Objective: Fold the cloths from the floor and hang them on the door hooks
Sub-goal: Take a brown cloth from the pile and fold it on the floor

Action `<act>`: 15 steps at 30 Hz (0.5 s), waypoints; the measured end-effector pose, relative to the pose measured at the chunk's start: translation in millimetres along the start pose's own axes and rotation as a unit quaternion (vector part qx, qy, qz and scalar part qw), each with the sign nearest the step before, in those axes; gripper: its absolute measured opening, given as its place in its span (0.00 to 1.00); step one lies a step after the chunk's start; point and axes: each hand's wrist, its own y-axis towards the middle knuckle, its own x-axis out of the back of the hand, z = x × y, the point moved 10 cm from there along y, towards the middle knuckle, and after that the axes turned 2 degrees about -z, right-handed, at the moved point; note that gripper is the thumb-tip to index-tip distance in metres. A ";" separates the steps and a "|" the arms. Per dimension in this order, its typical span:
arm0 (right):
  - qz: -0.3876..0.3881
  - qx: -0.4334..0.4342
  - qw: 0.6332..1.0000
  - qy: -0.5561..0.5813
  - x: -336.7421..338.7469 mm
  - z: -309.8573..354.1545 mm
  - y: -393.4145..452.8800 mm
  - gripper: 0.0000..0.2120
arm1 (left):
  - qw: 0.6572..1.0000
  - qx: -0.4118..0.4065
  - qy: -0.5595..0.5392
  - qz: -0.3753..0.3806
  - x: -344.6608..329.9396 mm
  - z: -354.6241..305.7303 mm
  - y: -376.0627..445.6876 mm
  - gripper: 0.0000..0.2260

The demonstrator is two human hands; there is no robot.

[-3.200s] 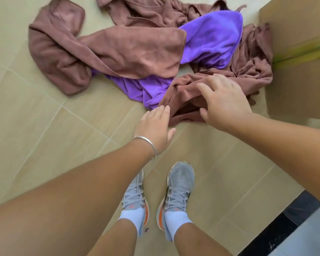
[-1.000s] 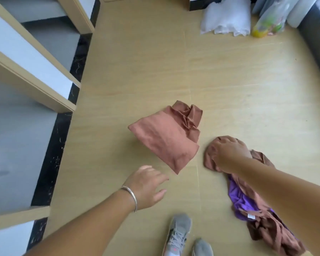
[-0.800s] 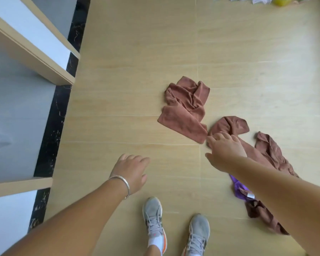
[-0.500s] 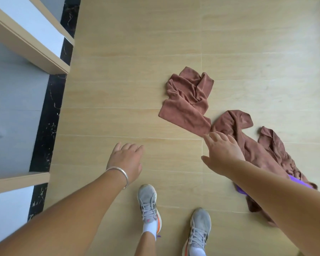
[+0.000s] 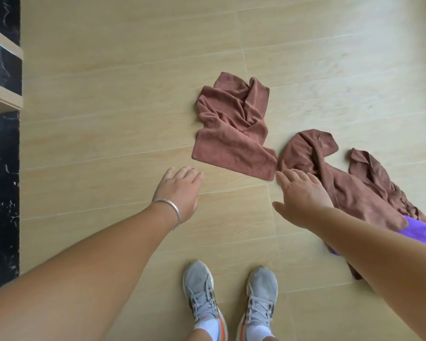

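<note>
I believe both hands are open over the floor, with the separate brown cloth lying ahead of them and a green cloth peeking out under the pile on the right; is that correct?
Nearly: the cloth under the pile is purple, not green, as the head view shows. The rest holds: the left hand and right hand are open and empty, and the separate brown cloth lies ahead of them.

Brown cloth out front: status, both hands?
Left hand open, empty. Right hand open, empty. Brown cloth crumpled on floor, unfolded, just beyond both. Nothing between.

Brown cloths [image 5: 231, 134], purple cloth [image 5: 421, 232] on floor [image 5: 108, 119]
</note>
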 end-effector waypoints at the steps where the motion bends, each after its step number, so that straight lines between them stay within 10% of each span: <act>1: -0.002 0.002 1.000 0.000 -17.8 1.4 13.4 0.34 | 1.000 0.001 0.006 -0.002 -15.1 0.5 16.1 0.29; 15: 0.024 0.118 0.981 -0.153 -216.0 -2.8 188.7 0.35 | 0.997 -0.074 0.022 -0.009 -184.4 20.7 235.9 0.33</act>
